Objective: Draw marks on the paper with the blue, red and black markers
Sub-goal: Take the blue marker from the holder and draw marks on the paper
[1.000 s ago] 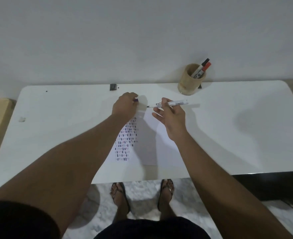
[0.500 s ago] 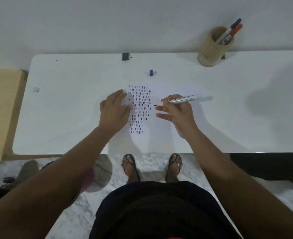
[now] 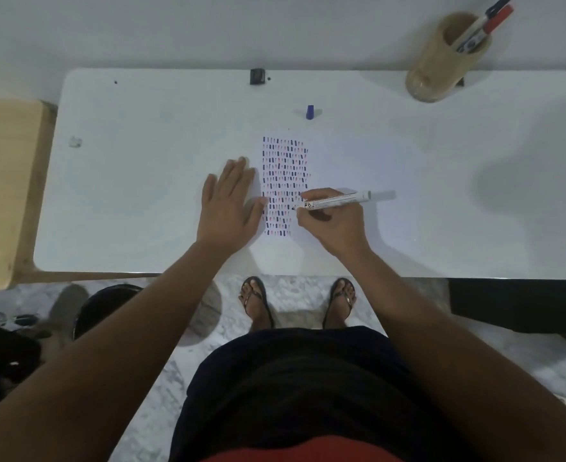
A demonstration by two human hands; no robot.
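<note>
Head view, looking down. White surface (image 3: 141, 195) against a pale wall; person standing at its near edge, feet in sandals visible on a marbled floor below. Paper (image 3: 334, 161) lies flat near the middle of the surface, its edges hard to tell from the white top. On it a block of short marks (image 3: 285, 185) in rows, blue, red and dark, running from the far end toward the near edge. Left hand (image 3: 230, 205) flat, fingers spread and released, palm down just left of the marks, thumb touching their left margin; grasping nothing. Right hand (image 3: 333, 218) clenched in a writing grip around a marker (image 3: 333, 201), white barrel with a printed label, uncapped; tip points left and sits at the right side of the marks, low in the block. Whether the tip touches the paper cannot be told. Blue cap (image 3: 310, 112) stands alone on the surface beyond the far end of the marks, well apart from both hands. Tan round holder (image 3: 441, 65) at the far right corner, tilted in the wide lens, holding a red-capped marker (image 3: 498, 18) and a black-capped marker (image 3: 496, 5) side by side. Small dark square object (image 3: 257, 76) at the far edge.
</note>
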